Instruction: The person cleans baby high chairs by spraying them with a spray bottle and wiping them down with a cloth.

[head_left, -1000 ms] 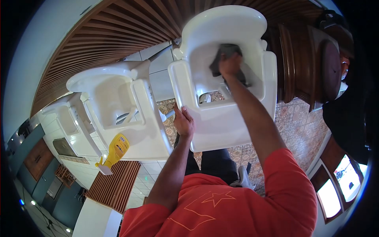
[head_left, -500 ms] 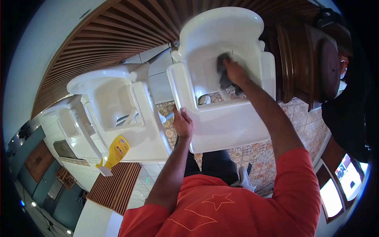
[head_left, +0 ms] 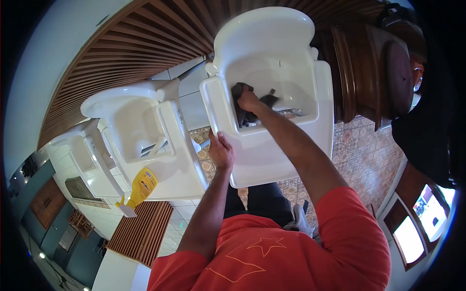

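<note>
A white plastic high chair (head_left: 272, 160) with a tray stands directly in front of me. Inside its seat, at the left side, my right hand (head_left: 248, 100) presses a dark grey cloth (head_left: 240, 112), part of which trails to the right. My left hand (head_left: 221, 151) grips the left edge of the same chair's tray, thumb on top and the other fingers partly hidden at the rim. On the tray of the second high chair (head_left: 182, 177), to the left, lies a yellow spray bottle (head_left: 144, 185) with a white and yellow nozzle.
A third white high chair (head_left: 99, 169) is farther left. Wooden slats (head_left: 121, 46) run behind the chairs. Dark wooden furniture (head_left: 361, 72) stands close on the right. Patterned floor tiles (head_left: 359, 150) show below, and a slatted wooden panel (head_left: 141, 230) is at lower left.
My right hand has moved the cloth from the middle of the seat to its left side. The high chair has shifted slightly left in view. My left hand keeps its hold on the tray edge.
</note>
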Available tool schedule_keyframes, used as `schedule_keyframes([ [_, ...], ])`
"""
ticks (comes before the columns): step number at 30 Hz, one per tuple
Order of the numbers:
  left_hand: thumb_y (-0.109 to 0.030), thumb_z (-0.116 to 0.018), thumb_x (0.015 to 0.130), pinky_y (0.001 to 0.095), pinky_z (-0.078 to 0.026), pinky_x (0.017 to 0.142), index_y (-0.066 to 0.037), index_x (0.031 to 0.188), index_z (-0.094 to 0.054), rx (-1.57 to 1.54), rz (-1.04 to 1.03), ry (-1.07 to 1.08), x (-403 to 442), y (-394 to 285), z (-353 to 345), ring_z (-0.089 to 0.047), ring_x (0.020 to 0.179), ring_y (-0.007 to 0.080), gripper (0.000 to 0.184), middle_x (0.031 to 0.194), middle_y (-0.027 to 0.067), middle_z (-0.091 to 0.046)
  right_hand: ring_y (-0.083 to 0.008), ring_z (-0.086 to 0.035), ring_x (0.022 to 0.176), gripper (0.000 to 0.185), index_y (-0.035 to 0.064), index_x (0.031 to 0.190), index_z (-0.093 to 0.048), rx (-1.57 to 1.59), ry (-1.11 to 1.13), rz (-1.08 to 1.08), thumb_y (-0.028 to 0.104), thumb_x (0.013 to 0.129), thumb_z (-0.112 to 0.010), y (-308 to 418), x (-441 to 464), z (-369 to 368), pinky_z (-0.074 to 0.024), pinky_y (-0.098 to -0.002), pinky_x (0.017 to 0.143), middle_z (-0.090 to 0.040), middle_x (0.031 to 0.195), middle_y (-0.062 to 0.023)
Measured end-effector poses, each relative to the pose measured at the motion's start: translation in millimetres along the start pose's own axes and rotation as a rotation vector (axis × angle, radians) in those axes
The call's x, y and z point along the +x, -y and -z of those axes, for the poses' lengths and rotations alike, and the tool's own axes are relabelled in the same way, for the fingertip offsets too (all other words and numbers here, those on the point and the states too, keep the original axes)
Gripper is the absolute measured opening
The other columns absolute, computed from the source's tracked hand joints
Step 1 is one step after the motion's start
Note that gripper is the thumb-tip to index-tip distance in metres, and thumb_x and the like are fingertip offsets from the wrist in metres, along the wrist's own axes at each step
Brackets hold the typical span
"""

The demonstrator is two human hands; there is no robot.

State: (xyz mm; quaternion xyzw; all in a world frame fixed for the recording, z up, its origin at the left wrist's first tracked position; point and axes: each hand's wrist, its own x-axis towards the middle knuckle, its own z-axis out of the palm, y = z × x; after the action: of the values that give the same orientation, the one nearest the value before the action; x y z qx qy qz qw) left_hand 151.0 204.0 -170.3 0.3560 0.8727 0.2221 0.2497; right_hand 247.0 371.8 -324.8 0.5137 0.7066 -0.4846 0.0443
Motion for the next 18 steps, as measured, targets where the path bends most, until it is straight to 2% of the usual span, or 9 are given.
schedule_keyframes([
  [2, -0.025, -0.041, 0.102, 0.0505, -0.053, 0.067, -0.006, 0.136, -0.038, 0.004, 0.004, 0.000, -2, -4, 2, -0.066, 0.084, 0.0447, 0.040, 0.096, 0.0254, -0.067, -0.0368, -0.064, 0.102, 0.044, -0.0052, 0.125, -0.053, 0.073, 0.080, 0.034, 0.014, 0.085, -0.060, -1, 4, -1, -0.0525, -0.0457, 0.088, -0.062, 0.113, -0.0292],
  [4, -0.034, -0.037, 0.104, 0.0556, -0.048, 0.067, 0.001, 0.131, -0.040, -0.016, 0.047, 0.054, 0, -2, 2, -0.062, 0.083, 0.0507, 0.045, 0.089, 0.0302, -0.065, -0.0308, -0.066, 0.096, 0.036, -0.0064, 0.116, -0.058, 1.018, 0.112, -0.553, 0.019, 0.091, -0.060, 29, 5, 28, -0.0529, -0.0425, 0.084, -0.066, 0.110, -0.0212],
  [5, -0.034, -0.037, 0.104, 0.0556, -0.048, 0.067, 0.001, 0.131, -0.040, -0.017, 0.046, 0.052, -1, -4, 2, -0.062, 0.083, 0.0507, 0.045, 0.089, 0.0302, -0.065, -0.0308, -0.066, 0.096, 0.036, -0.0064, 0.116, -0.058, 1.017, 0.111, -0.551, 0.019, 0.091, -0.060, 45, 5, 45, -0.0529, -0.0425, 0.084, -0.066, 0.110, -0.0212],
  [7, -0.034, -0.037, 0.104, 0.0567, -0.047, 0.066, 0.002, 0.131, -0.040, -0.032, 0.037, 0.031, 0, -7, 3, -0.061, 0.082, 0.0516, 0.045, 0.088, 0.0304, -0.065, -0.0292, -0.066, 0.090, 0.035, -0.0056, 0.115, -0.059, 1.536, -0.037, -0.598, 0.023, 0.094, -0.060, 71, 14, 73, -0.0532, -0.0410, 0.080, -0.067, 0.105, -0.0163],
  [10, -0.026, -0.041, 0.102, 0.0523, -0.052, 0.067, -0.004, 0.133, -0.040, 0.010, -0.010, 0.010, -1, -3, 2, -0.065, 0.084, 0.0453, 0.038, 0.096, 0.0261, -0.067, -0.0253, -0.065, 0.090, 0.033, -0.0035, 0.111, -0.062, 1.393, -0.224, -0.512, 0.024, 0.093, -0.062, 103, 15, 86, -0.0525, -0.0392, 0.080, -0.068, 0.104, -0.0141],
  [12, -0.030, -0.039, 0.103, 0.0547, -0.049, 0.066, -0.001, 0.132, -0.040, 0.002, -0.017, -0.004, -1, -1, -1, -0.063, 0.081, 0.0487, 0.041, 0.090, 0.0281, -0.065, -0.0223, -0.065, 0.088, 0.032, -0.0012, 0.109, -0.063, 1.120, -0.363, -0.403, 0.026, 0.092, -0.065, 125, -22, 86, -0.0519, -0.0382, 0.080, -0.068, 0.104, -0.0119],
  [15, -0.033, -0.037, 0.104, 0.0567, -0.046, 0.064, 0.002, 0.130, -0.040, -0.001, 0.006, 0.014, -1, 2, -1, -0.060, 0.080, 0.0521, 0.044, 0.085, 0.0305, -0.064, -0.0247, -0.064, 0.095, 0.038, 0.0001, 0.114, -0.061, 0.989, -0.518, -0.011, 0.026, 0.088, -0.068, 138, -43, 77, -0.0505, -0.0393, 0.083, -0.068, 0.104, -0.0136],
  [16, -0.033, -0.037, 0.104, 0.0564, -0.046, 0.065, 0.002, 0.130, -0.040, -0.002, 0.023, 0.048, 0, 1, 0, -0.060, 0.081, 0.0521, 0.043, 0.086, 0.0309, -0.064, -0.0247, -0.064, 0.095, 0.038, 0.0001, 0.114, -0.061, 0.990, -0.520, -0.010, 0.026, 0.088, -0.068, 133, -35, 80, -0.0505, -0.0393, 0.083, -0.068, 0.104, -0.0136],
  [18, -0.032, -0.037, 0.104, 0.0561, -0.046, 0.065, 0.001, 0.130, -0.040, 0.012, 0.041, 0.060, -1, -1, 1, -0.060, 0.080, 0.0518, 0.043, 0.086, 0.0307, -0.064, -0.0257, -0.063, 0.096, 0.031, 0.0020, 0.111, -0.062, 1.621, -0.315, -0.499, 0.024, 0.089, -0.065, 113, -2, 98, -0.0512, -0.0406, 0.084, -0.067, 0.101, -0.0111],
])
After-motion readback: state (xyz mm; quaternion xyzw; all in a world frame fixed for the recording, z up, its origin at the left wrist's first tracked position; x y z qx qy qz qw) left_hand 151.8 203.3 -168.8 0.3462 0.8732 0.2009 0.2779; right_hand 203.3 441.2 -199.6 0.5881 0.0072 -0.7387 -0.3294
